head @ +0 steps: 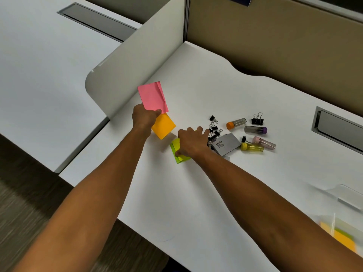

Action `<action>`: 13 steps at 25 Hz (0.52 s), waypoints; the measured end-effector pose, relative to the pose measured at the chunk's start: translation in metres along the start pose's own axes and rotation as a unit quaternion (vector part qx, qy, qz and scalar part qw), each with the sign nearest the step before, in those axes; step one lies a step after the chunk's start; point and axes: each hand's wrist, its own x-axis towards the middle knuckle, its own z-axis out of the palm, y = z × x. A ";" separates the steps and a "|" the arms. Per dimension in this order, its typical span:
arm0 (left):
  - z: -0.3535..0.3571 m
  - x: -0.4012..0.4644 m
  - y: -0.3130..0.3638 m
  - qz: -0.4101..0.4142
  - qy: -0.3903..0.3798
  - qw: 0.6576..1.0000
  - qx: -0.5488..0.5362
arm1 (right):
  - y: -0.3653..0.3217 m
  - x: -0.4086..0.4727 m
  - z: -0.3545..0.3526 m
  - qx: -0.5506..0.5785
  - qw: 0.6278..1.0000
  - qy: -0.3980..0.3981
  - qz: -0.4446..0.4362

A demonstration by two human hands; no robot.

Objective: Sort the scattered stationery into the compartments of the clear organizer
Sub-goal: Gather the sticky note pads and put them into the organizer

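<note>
My left hand (144, 116) pinches a pink sticky-note pad (152, 97) and holds it tilted up above the white desk (196, 193). An orange pad (163, 125) lies just under that hand. My right hand (193, 143) grips a yellow-green pad (177, 152) lying on the desk. Right of it lie several black binder clips (214, 130), a grey staple box (225, 144) and small tubes with orange (235, 123), purple (255, 129), pink (264, 142) and yellow (252, 147) caps. The clear organizer (341, 218) sits blurred at the lower right, with orange and green pads inside.
A white divider panel (137, 61) stands along the desk's left side and a beige partition (275, 40) behind it. A grey cable hatch (337, 128) is set into the desk at right. The desk's front edge runs diagonally beneath my forearms.
</note>
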 end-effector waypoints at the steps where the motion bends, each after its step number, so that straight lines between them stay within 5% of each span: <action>1: 0.000 -0.003 -0.001 0.002 -0.001 1.000 0.000 | 0.001 -0.001 0.001 0.004 1.000 -0.003 0.004; 13: -0.001 -0.037 -0.002 0.009 -0.008 0.999 -0.037 | 0.027 -0.020 0.001 0.112 0.992 0.065 -0.008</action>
